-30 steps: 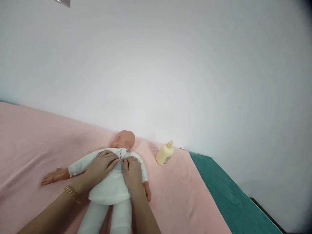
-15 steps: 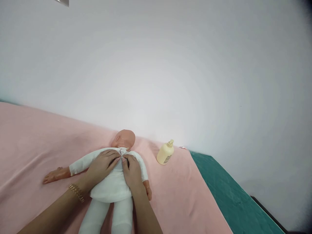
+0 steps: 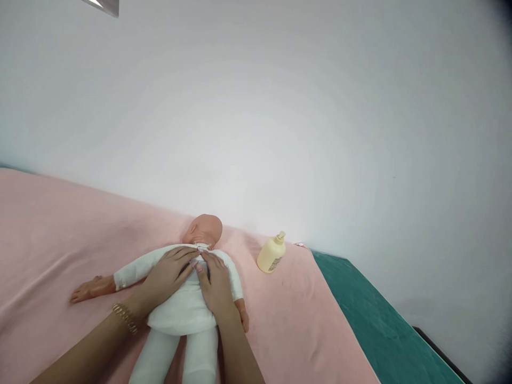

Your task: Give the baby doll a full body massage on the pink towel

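A pink sheet (image 3: 48, 224) is spread from the left side, and at upper left an object (image 3: 107, 6) is cut off by the frame, too little of it shown to be named. One arm (image 3: 94, 288) of a white-clad doll (image 3: 180, 309) is stretched leftward over the sheet. A gold-toned bracelet (image 3: 125, 318) is worn at the wrist of the person's left hand (image 3: 170, 272), which is laid on the doll's upper torso, fingers extended and thumb set apart from them. The doll is laid out on the sheet at lower center, its head (image 3: 207, 228) toward a pale wall (image 3: 260, 106), its legs cut off by the frame. The right hand (image 3: 216, 280) is rested just beside the left, its fingers likewise straightened over the cloth near the neck; the two thumbs are held close, and whether they touch cannot be told. The doll's other forearm (image 3: 242, 314) is seen beside the person's right arm. Farther right, a cream bottle (image 3: 272, 255) is stood on the sheet, apart from both hands, its side marked with dark print. Past the sheet's edge, a green surface (image 3: 360, 304) is seen along the wall, and a dark rail (image 3: 436, 349) is partly shown at lower right
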`<state>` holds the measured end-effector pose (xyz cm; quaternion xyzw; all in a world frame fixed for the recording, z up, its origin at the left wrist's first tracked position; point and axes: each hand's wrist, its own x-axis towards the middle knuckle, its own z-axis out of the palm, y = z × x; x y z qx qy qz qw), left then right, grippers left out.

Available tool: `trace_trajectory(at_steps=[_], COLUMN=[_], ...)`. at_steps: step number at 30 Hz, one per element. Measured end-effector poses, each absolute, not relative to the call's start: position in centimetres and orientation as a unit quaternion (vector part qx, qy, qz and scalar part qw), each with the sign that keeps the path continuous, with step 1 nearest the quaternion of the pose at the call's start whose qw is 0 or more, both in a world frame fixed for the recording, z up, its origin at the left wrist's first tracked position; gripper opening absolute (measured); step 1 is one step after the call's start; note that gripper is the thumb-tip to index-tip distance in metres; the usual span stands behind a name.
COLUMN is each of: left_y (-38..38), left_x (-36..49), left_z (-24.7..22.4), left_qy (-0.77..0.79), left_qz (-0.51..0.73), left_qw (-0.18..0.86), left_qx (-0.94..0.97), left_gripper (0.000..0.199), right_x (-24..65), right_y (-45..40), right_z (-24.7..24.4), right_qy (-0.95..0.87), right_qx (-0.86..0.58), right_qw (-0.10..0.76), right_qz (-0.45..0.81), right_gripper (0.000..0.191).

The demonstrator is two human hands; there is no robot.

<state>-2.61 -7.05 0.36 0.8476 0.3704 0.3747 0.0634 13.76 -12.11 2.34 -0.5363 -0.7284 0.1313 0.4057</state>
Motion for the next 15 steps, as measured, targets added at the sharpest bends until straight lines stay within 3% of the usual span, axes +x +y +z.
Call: trace_trajectory(at_steps=[15], left_y=[-7.8], left_x=[-3.3], left_z=[2.0], left_qy=[0.38], left_qz=[0.367], left_qw=[0.127], left_qx=[0.84], left_gripper=[0.044], right_x=[14.9], right_y=[-13.3], right_z=[3.9], right_qy=[-0.705], right_qx=[-0.532], right_qw=[0.428], right_qz=[0.191], right_gripper=[0.035])
